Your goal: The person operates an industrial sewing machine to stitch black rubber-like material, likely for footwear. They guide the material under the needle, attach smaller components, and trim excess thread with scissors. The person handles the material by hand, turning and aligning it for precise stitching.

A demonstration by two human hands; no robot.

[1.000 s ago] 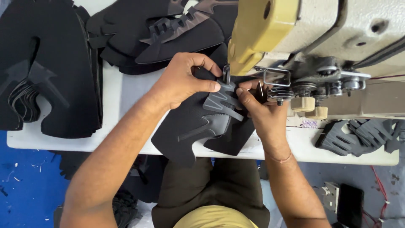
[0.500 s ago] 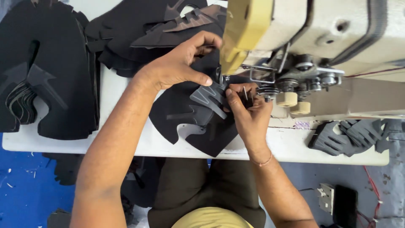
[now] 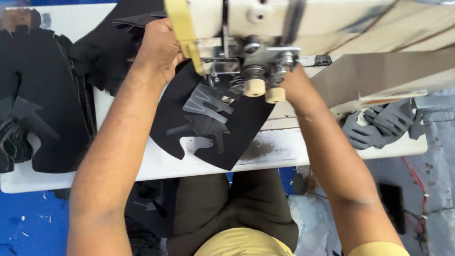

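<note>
Black fabric, a large curved cut piece (image 3: pixel 237 128) with grey strip-shaped overlays (image 3: pixel 208 106) on its upper part, lies flat on the white table (image 3: pixel 279 156) directly under the head of the cream-coloured sewing machine (image 3: pixel 294 19). Its lower edge reaches almost to the table's near rim, and its upper part runs in beneath the needle area, where the metal presser parts and two small cream knobs (image 3: pixel 263 91) hang just above it.

The left hand (image 3: pixel 159 50) rests on the upper left part of the piece, beside the machine's yellow guard (image 3: pixel 182 33), fingers curled down and pressing on the cloth — whether they pinch it cannot be told. The right hand (image 3: pixel 289 80) is mostly hidden behind the machine head; only its wrist and the heel of the palm show, so its grasp cannot be told.

To the left, a heap of black cut pieces (image 3: pixel 42 109) covers the table's end. To the right, under the machine's arm, lies a pile of grey cut shapes (image 3: pixel 374 125). Below the table — blue floor (image 3: pixel 28 223).
</note>
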